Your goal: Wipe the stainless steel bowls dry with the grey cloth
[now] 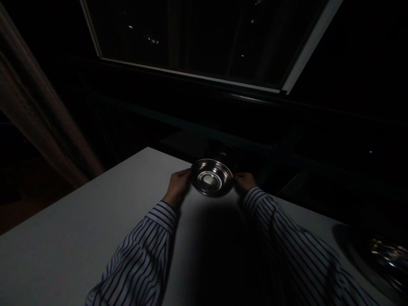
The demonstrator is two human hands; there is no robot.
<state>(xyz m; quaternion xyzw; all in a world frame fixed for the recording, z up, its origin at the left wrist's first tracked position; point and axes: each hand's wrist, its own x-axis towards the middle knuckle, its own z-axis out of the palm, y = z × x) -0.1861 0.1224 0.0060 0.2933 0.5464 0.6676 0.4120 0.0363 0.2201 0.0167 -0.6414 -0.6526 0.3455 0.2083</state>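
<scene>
Between my two hands is a shiny round metal bowl (212, 177), tilted a little so that its inside shows. It is at the far edge of the white table (105, 221); whether it rests there or is held just above, I cannot tell. My left hand (178, 186) grips the rim on the left side, fingers closed. On the opposite side my right hand (245, 182) pinches the rim, its fingertips partly hidden in shadow. Both forearms wear striped sleeves and reach forward over the table.
A second, larger shiny metal vessel (387, 259) stands at the right, cut off by the frame edge. Beyond the table is a dark window (191, 38) with a pale frame. A curtain (41, 97) hangs at the left. The room is very dark.
</scene>
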